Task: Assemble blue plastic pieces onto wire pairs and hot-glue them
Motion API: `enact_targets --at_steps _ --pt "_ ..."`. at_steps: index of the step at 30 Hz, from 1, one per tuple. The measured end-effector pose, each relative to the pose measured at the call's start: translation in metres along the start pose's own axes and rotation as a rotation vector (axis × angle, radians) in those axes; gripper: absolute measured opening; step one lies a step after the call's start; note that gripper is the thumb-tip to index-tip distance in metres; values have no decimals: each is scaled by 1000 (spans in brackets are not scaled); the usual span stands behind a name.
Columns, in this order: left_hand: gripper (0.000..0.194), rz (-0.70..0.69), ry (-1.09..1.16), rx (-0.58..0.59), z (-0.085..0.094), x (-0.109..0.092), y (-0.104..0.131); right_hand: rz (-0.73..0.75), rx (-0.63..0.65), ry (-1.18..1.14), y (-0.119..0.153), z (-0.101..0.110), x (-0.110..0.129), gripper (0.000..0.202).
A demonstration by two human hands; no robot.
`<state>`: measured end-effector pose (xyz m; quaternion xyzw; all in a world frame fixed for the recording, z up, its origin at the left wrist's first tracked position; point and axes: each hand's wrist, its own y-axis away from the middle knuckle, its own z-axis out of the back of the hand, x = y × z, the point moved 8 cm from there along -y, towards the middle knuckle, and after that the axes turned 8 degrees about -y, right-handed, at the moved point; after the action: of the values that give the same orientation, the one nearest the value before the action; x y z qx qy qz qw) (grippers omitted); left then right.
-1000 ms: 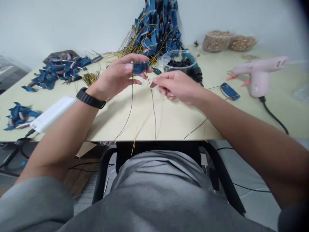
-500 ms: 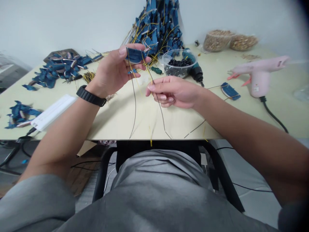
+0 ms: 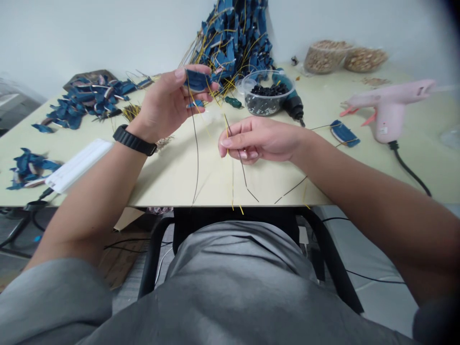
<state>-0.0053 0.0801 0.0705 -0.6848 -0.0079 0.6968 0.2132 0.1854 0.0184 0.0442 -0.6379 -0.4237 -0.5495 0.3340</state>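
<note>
My left hand (image 3: 165,98), with a black band on its wrist, holds a small blue piece (image 3: 197,80) between thumb and fingers. Thin yellow and black wires hang from the piece; one black wire (image 3: 197,153) drops toward the table's front edge. To the right and a little lower, my right hand (image 3: 251,139) pinches a yellow wire (image 3: 227,125) between thumb and forefinger. A black wire (image 3: 241,165) runs past those fingertips and bends near its lower end.
Behind my hands rises a tall heap of wired blue pieces (image 3: 233,43). A clear tub (image 3: 266,101) of black parts stands by a dark drill (image 3: 294,106). A pink glue gun (image 3: 390,108) and another blue piece (image 3: 344,133) lie right. More blue pieces (image 3: 86,98) lie left.
My right hand has moved slightly down, away from the blue piece, along the wires. My left hand, still holding the piece, has shifted a little left.
</note>
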Motion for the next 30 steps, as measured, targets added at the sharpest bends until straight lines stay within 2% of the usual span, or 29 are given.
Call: enact_targets --at_steps 2,7,11,14,18,21,24,26,28,30 --pt "52 1 20 26 2 0 -1 -26 -9 32 2 3 -1 62" --pt "55 37 34 1 4 4 1 -133 -30 178 13 21 -2 65" --pt "44 42 7 -11 0 12 4 -288 -74 422 26 42 -3 57" --pt "48 55 30 12 -6 24 4 -372 -127 622 32 55 0 55" --pt "53 105 73 55 -14 39 7 -377 -242 800 37 65 12 49" --pt "54 148 110 65 -18 47 9 -323 -366 902 48 64 31 46" --pt "57 176 142 50 -19 51 10 -258 -502 970 76 51 47 43" --pt "58 181 139 51 -20 51 10 -204 -614 1034 108 40 53 41" --pt "60 197 128 55 -22 51 11 -149 -727 1124 149 32 52 39" --pt "63 222 135 40 -22 52 12 -151 -910 1249 202 35 45 39"
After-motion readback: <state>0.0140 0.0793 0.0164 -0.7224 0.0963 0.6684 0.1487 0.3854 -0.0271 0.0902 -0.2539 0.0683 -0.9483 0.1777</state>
